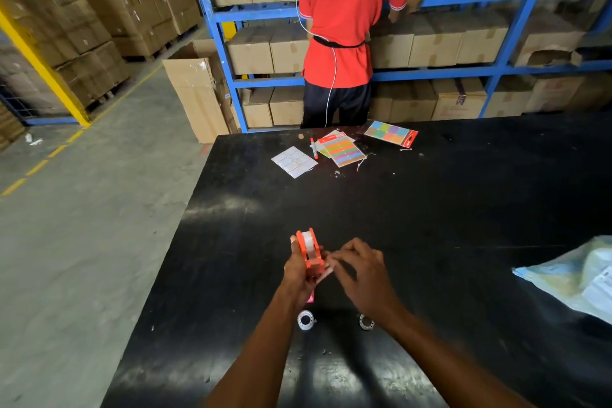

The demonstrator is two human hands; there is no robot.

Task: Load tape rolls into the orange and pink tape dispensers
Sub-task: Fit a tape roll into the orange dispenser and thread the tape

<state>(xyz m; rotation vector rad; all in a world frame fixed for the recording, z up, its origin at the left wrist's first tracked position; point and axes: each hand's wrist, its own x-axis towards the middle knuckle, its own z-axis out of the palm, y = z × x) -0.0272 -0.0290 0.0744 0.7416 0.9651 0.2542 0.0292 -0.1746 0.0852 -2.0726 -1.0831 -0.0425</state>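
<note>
Two hands working over the desk.
I am gripping the orange dispenser in my left hand; my right hand fingers are pinching its tape end.

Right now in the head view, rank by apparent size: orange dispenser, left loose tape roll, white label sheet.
1. White label sheet, though farthest away.
2. Orange dispenser.
3. Left tape roll, smallest despite being nearest.

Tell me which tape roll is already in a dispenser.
The roll in the orange dispenser, held in the left hand. The other two lie loose on the table.
</note>
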